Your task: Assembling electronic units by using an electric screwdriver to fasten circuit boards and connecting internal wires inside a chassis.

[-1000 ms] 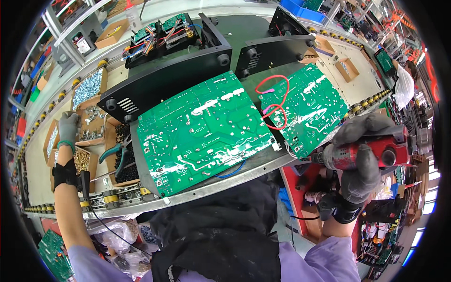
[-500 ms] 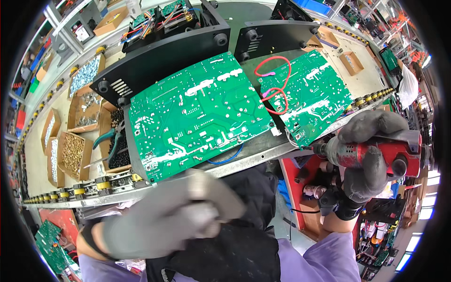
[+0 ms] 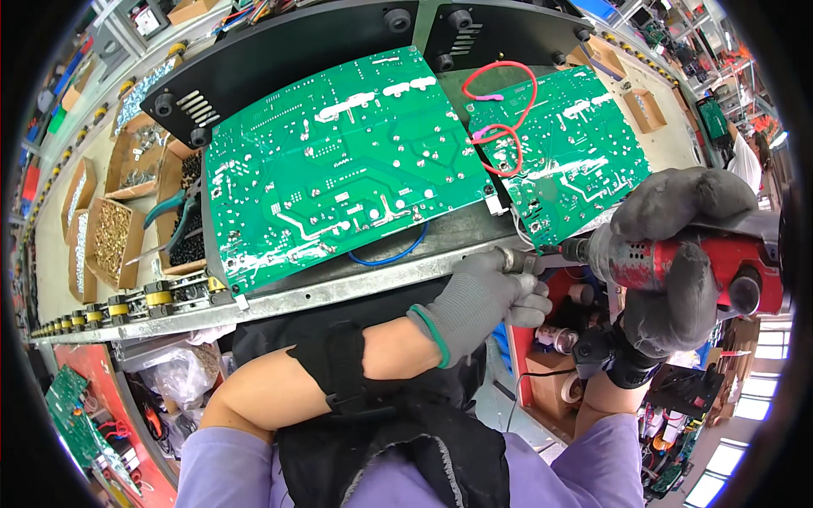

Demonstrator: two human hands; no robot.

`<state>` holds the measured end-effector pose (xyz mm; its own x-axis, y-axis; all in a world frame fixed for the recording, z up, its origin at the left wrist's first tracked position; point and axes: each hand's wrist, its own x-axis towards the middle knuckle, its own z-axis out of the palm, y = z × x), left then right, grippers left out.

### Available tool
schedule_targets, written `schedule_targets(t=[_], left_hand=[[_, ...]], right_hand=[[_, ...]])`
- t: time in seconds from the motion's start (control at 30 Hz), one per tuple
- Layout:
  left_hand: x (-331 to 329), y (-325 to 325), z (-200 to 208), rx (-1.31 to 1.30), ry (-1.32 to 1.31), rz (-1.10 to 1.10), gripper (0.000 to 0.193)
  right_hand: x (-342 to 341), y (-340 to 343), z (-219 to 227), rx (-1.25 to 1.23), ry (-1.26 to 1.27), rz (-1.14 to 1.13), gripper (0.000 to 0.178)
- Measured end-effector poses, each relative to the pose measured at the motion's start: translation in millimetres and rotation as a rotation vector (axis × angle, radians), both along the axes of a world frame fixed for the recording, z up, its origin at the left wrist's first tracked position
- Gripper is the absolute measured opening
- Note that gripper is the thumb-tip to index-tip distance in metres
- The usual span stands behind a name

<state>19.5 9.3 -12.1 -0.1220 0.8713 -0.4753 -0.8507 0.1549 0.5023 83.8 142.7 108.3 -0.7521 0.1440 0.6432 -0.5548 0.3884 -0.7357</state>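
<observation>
In my right hand (image 3: 688, 284), gloved in dark grey, is a red power screwdriver (image 3: 635, 264) with its bit pointing left. My left hand (image 3: 484, 305), in a grey glove with a green cuff, has its fingers pinched together at the bit's tip. Whatever they hold there is too small or hidden to make out. Just beyond both hands lie a large green circuit board (image 3: 347, 169) and a smaller green circuit board (image 3: 576, 152), solder side up. A looped red wire (image 3: 533, 93) rises over the smaller board, and a blue wire (image 3: 389, 261) hangs below the large one's near edge.
Black slotted panels (image 3: 288, 63) stand behind the boards. To the left are cardboard boxes of small hardware (image 3: 113, 241) and teal-handled pliers (image 3: 174, 207). A metal rail (image 3: 339, 292) with rollers runs along the near edge. Beneath it on the right sits a red bin (image 3: 529, 339).
My left hand has moved right, from over my lap to the screwdriver's tip. The whole view has shifted, so the boards appear higher. The right hand keeps its hold on the screwdriver.
</observation>
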Motion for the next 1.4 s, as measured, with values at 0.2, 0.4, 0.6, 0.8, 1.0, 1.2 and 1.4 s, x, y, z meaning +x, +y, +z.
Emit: schedule_targets(t=[0.2,0.4,0.6,0.8,1.0,1.2,1.4], left_hand=[[11.3,13.9,5.6,-0.053,-0.035,0.127,0.020],[12.3,19.3,9.7,0.015,-0.054,0.161,0.022],[16.4,17.7,11.4,0.011,-0.086,0.178,0.023],[19.1,18.5,9.0,0.020,-0.163,0.197,0.022],[22.1,24.2,8.5,0.020,-0.074,0.222,0.021],[21.4,25.8,8.1,0.003,0.015,0.213,0.022],[20.4,26.1,5.8,0.042,-0.003,0.207,0.023]], right_hand=[[5.0,8.9,-0.3,-0.038,-0.007,-0.042,0.047],[7.1,19.2,-7.2,-0.005,0.028,-0.061,0.048],[10.6,16.4,-6.2,-0.028,-0.008,-0.104,0.048],[9.3,13.6,-6.3,-0.045,-0.040,-0.136,0.048],[2.5,25.9,-0.9,-0.082,-0.077,0.146,0.049],[5.9,23.2,-5.2,-0.063,-0.035,0.031,0.048],[3.1,20.8,-5.8,-0.068,-0.022,0.012,0.047]])
